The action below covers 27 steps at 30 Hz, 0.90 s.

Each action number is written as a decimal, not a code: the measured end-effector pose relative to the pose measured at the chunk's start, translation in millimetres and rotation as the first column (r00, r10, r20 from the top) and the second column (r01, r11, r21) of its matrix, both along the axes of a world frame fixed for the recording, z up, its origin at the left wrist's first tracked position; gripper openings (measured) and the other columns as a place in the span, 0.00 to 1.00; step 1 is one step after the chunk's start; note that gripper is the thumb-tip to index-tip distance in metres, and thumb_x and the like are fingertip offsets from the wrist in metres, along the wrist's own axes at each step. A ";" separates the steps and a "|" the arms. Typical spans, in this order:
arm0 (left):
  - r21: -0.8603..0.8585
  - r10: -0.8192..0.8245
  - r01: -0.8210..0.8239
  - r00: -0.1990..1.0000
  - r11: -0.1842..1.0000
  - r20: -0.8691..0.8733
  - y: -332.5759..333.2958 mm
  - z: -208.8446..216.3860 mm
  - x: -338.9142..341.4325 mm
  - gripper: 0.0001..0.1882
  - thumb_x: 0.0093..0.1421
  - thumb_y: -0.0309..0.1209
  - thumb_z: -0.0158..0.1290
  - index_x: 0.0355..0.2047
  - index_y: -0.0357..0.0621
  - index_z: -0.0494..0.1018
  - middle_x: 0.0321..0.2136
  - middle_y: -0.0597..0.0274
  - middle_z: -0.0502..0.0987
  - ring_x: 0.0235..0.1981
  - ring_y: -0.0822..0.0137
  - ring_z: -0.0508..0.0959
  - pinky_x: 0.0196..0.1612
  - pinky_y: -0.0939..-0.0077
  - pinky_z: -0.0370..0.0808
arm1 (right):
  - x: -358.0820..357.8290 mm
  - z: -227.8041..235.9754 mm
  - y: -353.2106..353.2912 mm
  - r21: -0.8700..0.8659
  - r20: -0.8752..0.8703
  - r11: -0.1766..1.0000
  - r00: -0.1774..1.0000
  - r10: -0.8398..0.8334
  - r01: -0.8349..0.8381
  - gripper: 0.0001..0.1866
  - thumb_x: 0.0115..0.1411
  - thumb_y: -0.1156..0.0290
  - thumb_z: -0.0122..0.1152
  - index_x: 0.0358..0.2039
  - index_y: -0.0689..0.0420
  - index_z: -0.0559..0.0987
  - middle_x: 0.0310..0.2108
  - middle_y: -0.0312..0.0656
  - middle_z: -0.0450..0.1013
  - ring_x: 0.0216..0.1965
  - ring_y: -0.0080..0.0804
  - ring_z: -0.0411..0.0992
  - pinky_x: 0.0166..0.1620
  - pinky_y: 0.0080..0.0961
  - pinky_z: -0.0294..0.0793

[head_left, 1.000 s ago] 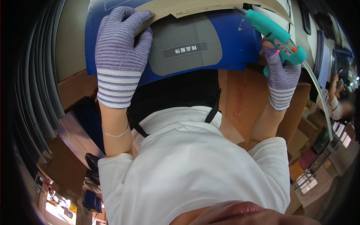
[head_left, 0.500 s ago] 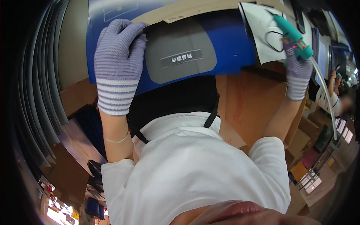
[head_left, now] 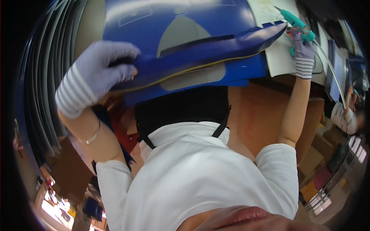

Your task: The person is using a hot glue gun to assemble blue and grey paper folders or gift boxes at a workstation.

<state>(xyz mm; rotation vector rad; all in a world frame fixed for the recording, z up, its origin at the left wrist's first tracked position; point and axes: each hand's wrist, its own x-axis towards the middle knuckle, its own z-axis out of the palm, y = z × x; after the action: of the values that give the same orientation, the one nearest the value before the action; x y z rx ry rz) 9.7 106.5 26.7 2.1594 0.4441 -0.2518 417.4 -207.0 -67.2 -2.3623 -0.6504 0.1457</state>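
A blue printed cardboard sheet (head_left: 148,29) with a grey panel lies across the work surface in front of me. A long blue flap (head_left: 208,54), raised and curved, runs over it and has a thin yellowish line along its near edge. My left hand (head_left: 102,67), in a lilac-and-white striped knit glove, pinches the flap's left end between thumb and fingers. On the right, my gloved right hand (head_left: 303,50) grips a teal glue gun (head_left: 295,21). Its nozzle points away and to the left, and a long translucent glue stick (head_left: 333,73) trails from its back.
Under the glue gun lies a white sheet (head_left: 277,57). Grey curved panels (head_left: 46,77) stand in a row at the left. A brown cardboard box (head_left: 262,111) stands below the table edge, right of my body. Another person (head_left: 345,115) is at the far right.
My left hand has shifted left and nearer to me, and the blue flap now stands curved over the sheet. The glue gun, still in my right hand, has moved slightly away and left.
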 end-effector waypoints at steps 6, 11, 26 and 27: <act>0.819 -0.099 -0.162 0.961 0.550 0.256 -2.1 -26.4 -6.8 0.17 0.53 0.24 0.61 0.44 0.37 0.75 0.37 0.54 0.78 0.39 0.58 0.79 0.46 0.71 0.77 | -38.8 60.3 -24.9 -0.233 0.075 0.972 0.996 0.056 -0.037 0.25 0.58 0.49 0.63 0.40 0.61 0.80 0.30 0.38 0.76 0.36 0.21 0.70 0.42 0.21 0.69; 0.474 -0.210 -0.001 0.896 0.881 0.392 -53.5 -17.6 -21.3 0.20 0.45 0.23 0.64 0.40 0.39 0.75 0.44 0.54 0.75 0.46 0.53 0.76 0.50 0.61 0.72 | -138.6 89.3 3.5 -0.075 0.206 0.841 0.817 0.538 -0.536 0.17 0.51 0.74 0.70 0.41 0.64 0.79 0.39 0.45 0.77 0.43 0.34 0.74 0.51 0.27 0.69; 0.556 -0.159 -0.312 0.751 0.771 0.641 -86.6 -85.4 30.3 0.29 0.45 0.35 0.63 0.49 0.42 0.70 0.49 0.52 0.70 0.52 0.51 0.68 0.56 0.57 0.63 | -200.6 33.7 108.7 0.087 0.438 0.827 0.767 0.468 -0.555 0.16 0.43 0.74 0.64 0.36 0.56 0.78 0.37 0.44 0.74 0.39 0.41 0.73 0.46 0.29 0.71; 0.430 -0.112 -0.031 0.946 0.903 0.304 -102.9 -71.5 21.4 0.44 0.44 0.47 0.66 0.60 0.47 0.63 0.60 0.53 0.64 0.62 0.51 0.62 0.65 0.49 0.54 | -200.8 32.0 109.1 0.138 0.362 0.843 0.819 0.446 -0.520 0.18 0.40 0.75 0.66 0.37 0.56 0.79 0.39 0.45 0.74 0.43 0.42 0.72 0.49 0.30 0.71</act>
<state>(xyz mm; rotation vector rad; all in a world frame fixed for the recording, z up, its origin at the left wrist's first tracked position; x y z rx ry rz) 31.1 3.5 -44.8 2.5852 0.2809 0.2003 216.6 -97.9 -35.1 -1.9604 -1.3539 -0.0897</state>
